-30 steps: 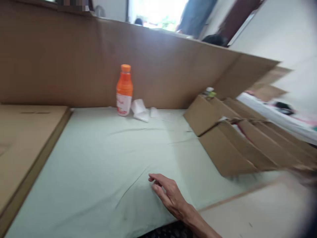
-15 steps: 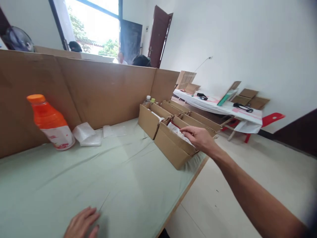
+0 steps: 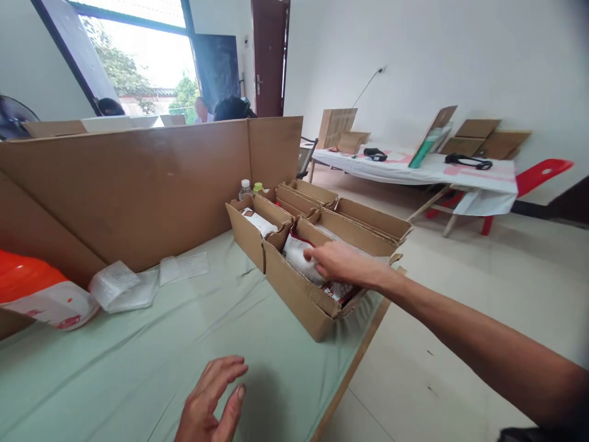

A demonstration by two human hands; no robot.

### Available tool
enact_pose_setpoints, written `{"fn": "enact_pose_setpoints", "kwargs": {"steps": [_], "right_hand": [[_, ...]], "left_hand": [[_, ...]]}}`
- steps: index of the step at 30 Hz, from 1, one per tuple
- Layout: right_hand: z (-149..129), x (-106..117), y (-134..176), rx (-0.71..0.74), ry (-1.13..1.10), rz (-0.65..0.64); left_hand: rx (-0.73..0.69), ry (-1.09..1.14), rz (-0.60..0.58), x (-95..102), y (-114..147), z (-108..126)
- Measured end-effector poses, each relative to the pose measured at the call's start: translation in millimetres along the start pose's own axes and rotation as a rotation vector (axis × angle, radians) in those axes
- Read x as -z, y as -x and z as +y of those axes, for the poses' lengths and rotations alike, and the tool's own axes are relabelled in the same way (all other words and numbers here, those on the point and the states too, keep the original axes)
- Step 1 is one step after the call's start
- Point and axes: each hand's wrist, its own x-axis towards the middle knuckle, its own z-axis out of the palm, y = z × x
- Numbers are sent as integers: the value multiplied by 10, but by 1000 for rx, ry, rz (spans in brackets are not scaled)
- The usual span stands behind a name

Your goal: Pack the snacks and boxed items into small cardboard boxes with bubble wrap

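My right hand (image 3: 334,263) reaches into the nearest cardboard box (image 3: 294,296), fingers curled and pinched against a white plastic packet (image 3: 297,256) with dark red printing. The hand hides part of the packet. Over the green cloth of the table (image 3: 257,344), my left hand (image 3: 214,399) hangs open, fingers apart and holding nothing. Beside the nearest box, another open box (image 3: 246,236) contains a white packet (image 3: 259,222) with a brown mark.
More open boxes (image 3: 368,228) stand behind. Two small bottles (image 3: 245,189) are near the cardboard partition (image 3: 184,178). At left are an orange-and-white bottle (image 3: 55,301) and clear bubble wrap (image 3: 122,285). A white-covered table (image 3: 391,169) stands farther off; people sit beyond the partition.
The view has swung right and closer to the boxes. My right hand has gone lower into the nearest box, against the packet. My left hand has risen and moved rightward in view.
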Motion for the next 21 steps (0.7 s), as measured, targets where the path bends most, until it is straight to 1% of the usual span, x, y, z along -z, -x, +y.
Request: {"fn": "enact_pose_setpoints", "kwargs": {"steps": [2,3,4,5,7,8,9,10,12,13,14,16,18,19,21], "right_hand": [[-43,188,128,-35,-132,185],[-101,257,211,-26,-243,287],[-179,306,292,23,-369,355],[-268,336,356,119,-484,361],[-424,371,379,360,-625,247],[-463,393,318,439,-651,194],[-466,425,203,461,-645,176],[-433,465,38,419,-600,192],[-302,541,-410,216,-400,244],[-235,557,-664,125,-249,208],[-186,550,-918,68,-108,135],[-167,467,-1355,29,103,-41],[-223,337,-1633,45,187,-153],[-250,279,-1707,55,198,-172],[-257,224,-1748,71,191,-157]], "left_hand": [[90,92,16,-56,-247,256],[154,191,8,-85,-370,368],[224,326,-6,-118,-488,464],[298,481,-22,-155,-595,539],[430,751,-31,-230,-763,611],[480,827,-13,-261,-820,606],[523,856,22,-284,-858,574],[556,851,59,-294,-879,520],[596,801,120,-272,-879,374],[611,770,137,-243,-863,298],[622,740,143,-207,-842,228],[625,692,126,-130,-795,118],[612,648,117,-66,-756,42],[604,630,120,-40,-742,11],[585,598,127,9,-732,-36]]}}
